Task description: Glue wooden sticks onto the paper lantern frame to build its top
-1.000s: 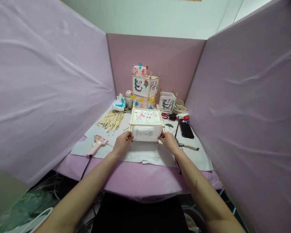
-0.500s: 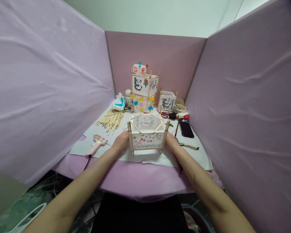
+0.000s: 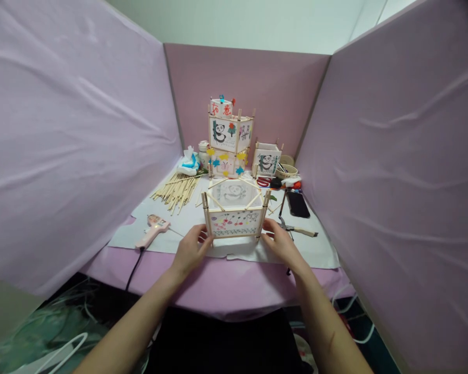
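A box-shaped paper lantern [image 3: 236, 224] on a bamboo-stick frame stands upright on the white paper in front of me. Coloured drawings cover its near panel, and a panda shows on the far one. Thin sticks cross its top corners. My left hand [image 3: 192, 248] is at its lower left corner, thumb and bent fingers against the post. At the lower right post, my right hand [image 3: 280, 243] holds it the same way, fingers curled. Some fingertips are hidden behind the posts. Behind it rises a tiered lantern [image 3: 223, 132] with panda pictures and red characters.
On the left lie a pink glue gun [image 3: 153, 232] and a pile of bamboo sticks [image 3: 176, 191], with a tissue pack [image 3: 189, 162] behind. To the right are pliers [image 3: 296, 228], a phone [image 3: 298, 204], red-handled scissors [image 3: 263, 182] and a small panda lantern [image 3: 267, 160]. Fabric-covered partitions surround the table.
Both hands have drawn back toward me to the lantern's near lower corners, and their thumbs now show. The lantern stays in place on the table. The view has shifted slightly.
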The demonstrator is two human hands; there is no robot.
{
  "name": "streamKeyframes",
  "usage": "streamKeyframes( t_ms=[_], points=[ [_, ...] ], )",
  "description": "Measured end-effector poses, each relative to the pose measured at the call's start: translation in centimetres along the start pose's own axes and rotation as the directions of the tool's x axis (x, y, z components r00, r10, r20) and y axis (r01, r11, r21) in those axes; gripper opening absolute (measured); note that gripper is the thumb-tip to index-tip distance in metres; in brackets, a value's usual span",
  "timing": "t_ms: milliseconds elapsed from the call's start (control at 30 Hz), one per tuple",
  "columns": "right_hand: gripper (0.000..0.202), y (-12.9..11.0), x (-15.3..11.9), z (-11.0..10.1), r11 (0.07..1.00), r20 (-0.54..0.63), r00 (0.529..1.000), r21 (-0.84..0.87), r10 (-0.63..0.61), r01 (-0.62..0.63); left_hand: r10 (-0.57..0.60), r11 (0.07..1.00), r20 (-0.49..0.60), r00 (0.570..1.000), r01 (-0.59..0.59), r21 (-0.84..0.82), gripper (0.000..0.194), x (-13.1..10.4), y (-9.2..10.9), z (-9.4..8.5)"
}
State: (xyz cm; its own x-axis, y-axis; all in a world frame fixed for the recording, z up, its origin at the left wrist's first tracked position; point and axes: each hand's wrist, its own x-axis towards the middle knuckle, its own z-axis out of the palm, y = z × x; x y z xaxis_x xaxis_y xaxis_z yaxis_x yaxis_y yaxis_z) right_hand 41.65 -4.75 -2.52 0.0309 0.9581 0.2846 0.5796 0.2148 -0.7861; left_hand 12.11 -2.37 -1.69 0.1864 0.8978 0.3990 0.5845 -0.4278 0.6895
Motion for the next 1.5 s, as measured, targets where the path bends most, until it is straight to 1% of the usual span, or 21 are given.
streamKeyframes(
  t_ms=[33, 100, 200, 333, 433, 500, 567, 633, 700, 833, 967, 1133, 1333, 1500],
  points=[
    [0.044, -0.4, -0.1, 0.6, 1.0, -0.007, 1.0, 0.001, -0.01, 0.01, -0.012, 1.0, 0.008, 1.0, 0.011, 0.01, 0.028, -0.1, 0.0, 0.4],
    [0.034, -1.1, -0.1, 1.7, 0.999, -0.054, 0.999, -0.053, 0.004, -0.007, -0.038, 0.999, -0.001, 0.999, 0.038, 0.032, 0.022, 0.1, 0.0, 1.0],
    [0.02, -2.2, 0.8, 2.7, 0.99, -0.157, 0.987, -0.134, 0.02, -0.041, -0.044, 0.998, -0.056, 0.997, 0.046, 0.033, 0.017, 1.7, -0.1, 1.3],
    [0.022, -2.6, 3.0, 3.5, 0.993, -0.245, 0.968, -0.12, -0.051, 0.022, -0.063, 0.998, -0.125, 0.99, 0.065, 0.018, 0.016, 4.8, -0.5, 1.6],
    [0.025, -2.0, 4.4, 4.4, 0.998, -0.256, 0.966, -0.057, -0.021, 0.006, -0.07, 0.995, -0.126, 0.99, 0.077, 0.056, 0.014, 6.0, -1.5, 2.5],
    [0.031, -1.3, 4.8, 5.1, 1.0, -0.25, 0.968, 0.004, -0.019, 0.021, -0.076, 0.993, -0.101, 0.992, 0.084, 0.081, 0.015, 6.1, -2.2, 3.2],
    [0.042, -0.7, 4.7, 5.8, 0.998, -0.267, 0.963, 0.038, -0.037, 0.049, -0.075, 0.993, -0.087, 0.993, 0.082, 0.086, 0.021, 5.7, -2.8, 3.6],
    [0.055, -0.2, 4.4, 6.3, 0.998, -0.296, 0.954, 0.037, -0.044, 0.057, -0.068, 0.993, -0.093, 0.993, 0.076, 0.087, 0.029, 5.3, -3.1, 3.7],
    [0.061, 0.1, 4.0, 6.7, 0.999, -0.301, 0.953, 0.032, -0.027, 0.039, -0.064, 0.992, -0.101, 0.993, 0.074, 0.099, 0.031, 5.1, -3.1, 3.6],
    [0.064, 0.1, 3.2, 7.1, 0.999, -0.268, 0.963, 0.045, 0.013, 0.0, -0.097, 0.978, -0.049, 0.994, 0.104, 0.181, 0.024, 4.8, -2.5, 3.1],
    [0.067, 0.0, 2.9, 7.1, 0.999, -0.256, 0.967, 0.049, -0.004, 0.017, -0.121, 0.958, -0.036, 0.992, 0.127, 0.258, 0.021, 4.7, -2.2, 2.8],
    [0.072, 0.0, 2.9, 7.1, 0.995, -0.249, 0.968, 0.087, -0.025, 0.048, -0.118, 0.953, -0.047, 0.992, 0.126, 0.276, 0.024, 4.7, -2.4, 2.9],
    [0.074, -0.1, 2.9, 7.1, 0.997, -0.228, 0.974, 0.077, 0.013, 0.004, -0.072, 0.956, -0.046, 0.996, 0.082, 0.281, 0.024, 4.5, -2.5, 2.9],
    [0.076, 0.0, 2.9, 7.2, 0.998, -0.214, 0.976, 0.057, 0.034, -0.022, -0.099, 0.961, -0.032, 0.995, 0.104, 0.256, 0.027, 4.4, -2.2, 2.8]
  ],
)
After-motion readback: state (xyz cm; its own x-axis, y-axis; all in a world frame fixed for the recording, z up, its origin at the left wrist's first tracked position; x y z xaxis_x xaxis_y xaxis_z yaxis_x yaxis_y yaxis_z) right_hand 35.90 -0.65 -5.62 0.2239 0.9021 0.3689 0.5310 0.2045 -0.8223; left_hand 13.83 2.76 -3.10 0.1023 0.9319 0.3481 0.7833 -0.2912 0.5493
